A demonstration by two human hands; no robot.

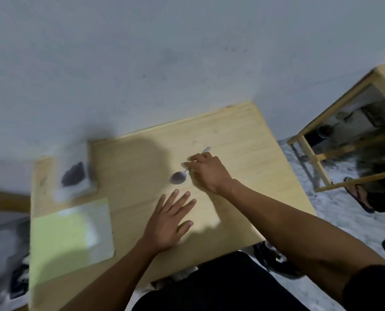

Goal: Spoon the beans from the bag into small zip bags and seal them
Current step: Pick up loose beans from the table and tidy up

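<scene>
A clear bag (74,173) holding dark beans stands at the far left of the wooden table (231,142). A stack of flat zip bags (72,234), pale green and clear, lies near the left front. My right hand (207,171) pinches the handle of a metal spoon (179,177), whose bowl rests low over the middle of the table. My left hand (171,221) lies flat on the tabletop with fingers spread, just below the spoon and holding nothing. The view is blurred.
A grey wall rises behind the table. To the right stands a wooden frame stool (344,122) on a marbled floor, with a sandal (359,196) beside it. Dark clutter lies at the left edge and under the table's front.
</scene>
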